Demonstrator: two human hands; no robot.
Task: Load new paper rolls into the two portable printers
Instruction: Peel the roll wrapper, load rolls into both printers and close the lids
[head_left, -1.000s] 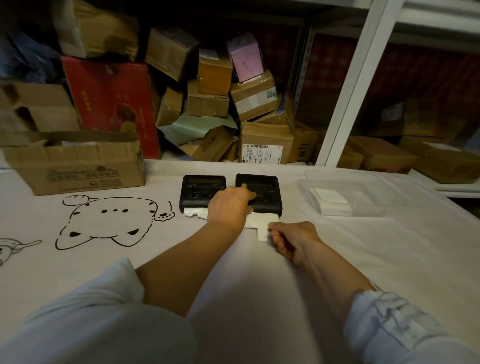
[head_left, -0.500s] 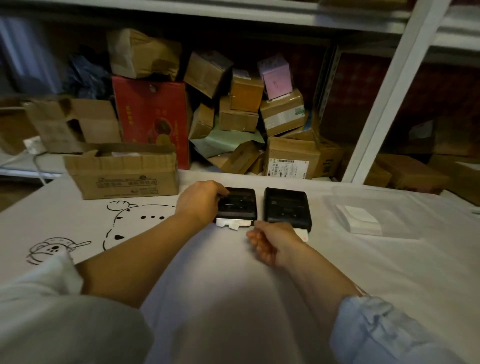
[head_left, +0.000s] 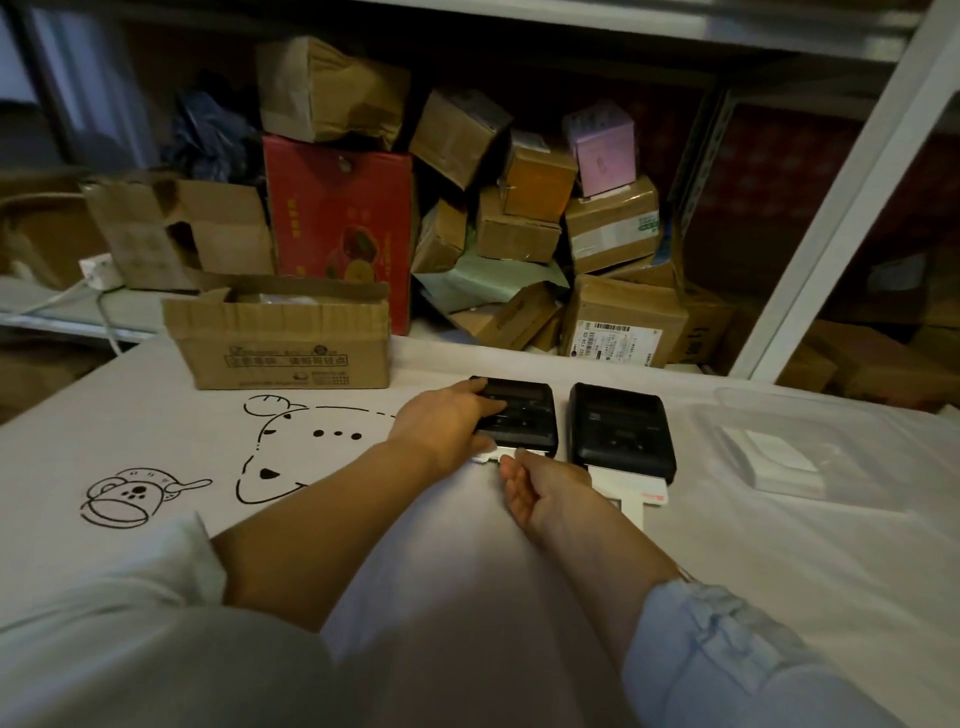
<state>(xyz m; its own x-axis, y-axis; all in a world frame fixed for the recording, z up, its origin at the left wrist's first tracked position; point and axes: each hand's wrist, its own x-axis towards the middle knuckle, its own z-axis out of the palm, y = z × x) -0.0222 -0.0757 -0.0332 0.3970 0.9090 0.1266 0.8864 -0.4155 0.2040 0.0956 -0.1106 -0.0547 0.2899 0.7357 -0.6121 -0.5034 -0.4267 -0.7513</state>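
Note:
Two black portable printers stand side by side on the white table. My left hand (head_left: 447, 426) grips the left printer (head_left: 524, 415) from its left side, thumb at the front edge. White paper (head_left: 491, 456) sticks out of that printer's front slot, and the fingertips of my right hand (head_left: 540, 491) touch its end; whether they pinch it I cannot tell. The right printer (head_left: 618, 431) stands free, with a strip of white paper (head_left: 631, 493) hanging out of its front, partly hidden by my right hand.
A clear plastic tray (head_left: 810, 447) with a white paper stack (head_left: 774, 460) lies to the right. An open cardboard box (head_left: 283, 338) stands at the table's far left. Behind the table a shelf holds several piled boxes; a white shelf post (head_left: 831, 208) rises at the right.
My left hand moved from the right printer to the left one and took hold of it. My right hand left the right printer's strip and came to the left printer's paper.

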